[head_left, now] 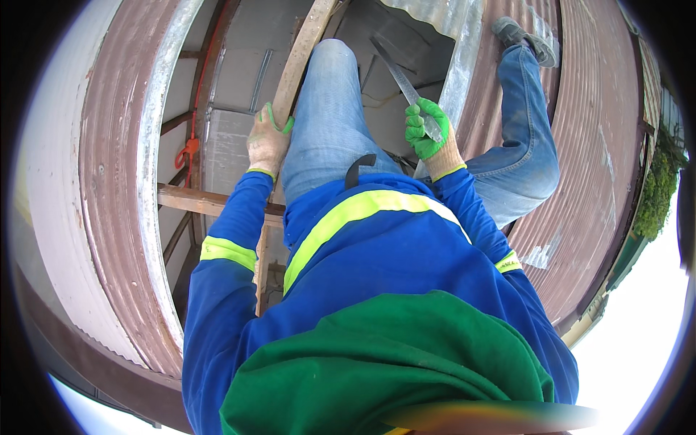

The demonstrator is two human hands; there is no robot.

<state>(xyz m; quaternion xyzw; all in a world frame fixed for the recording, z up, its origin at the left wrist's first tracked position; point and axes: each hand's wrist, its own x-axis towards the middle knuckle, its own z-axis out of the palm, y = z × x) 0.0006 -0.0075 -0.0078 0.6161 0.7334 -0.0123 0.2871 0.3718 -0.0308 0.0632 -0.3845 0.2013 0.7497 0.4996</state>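
My left hand (268,141), in a beige glove with a green palm, is closed on the edge of a long wooden beam (303,54) beside my left leg. Its fingers are partly hidden behind the wood. In a matching glove, my right hand (433,134) wraps its green fingers round the lower end of a long flat metal bar (395,71). The bar points up and to the left, over an opening in the roof. My jeans-clad left knee (333,87) lies between the two hands.
Weathered corrugated roof sheets (594,130) lie to the right, under my bent right leg (525,138). More brown sheeting (116,181) runs along the left. A crossing timber (196,199) and an orange hook (187,152) show in the opening. Green foliage (658,196) grows beyond the right roof edge.
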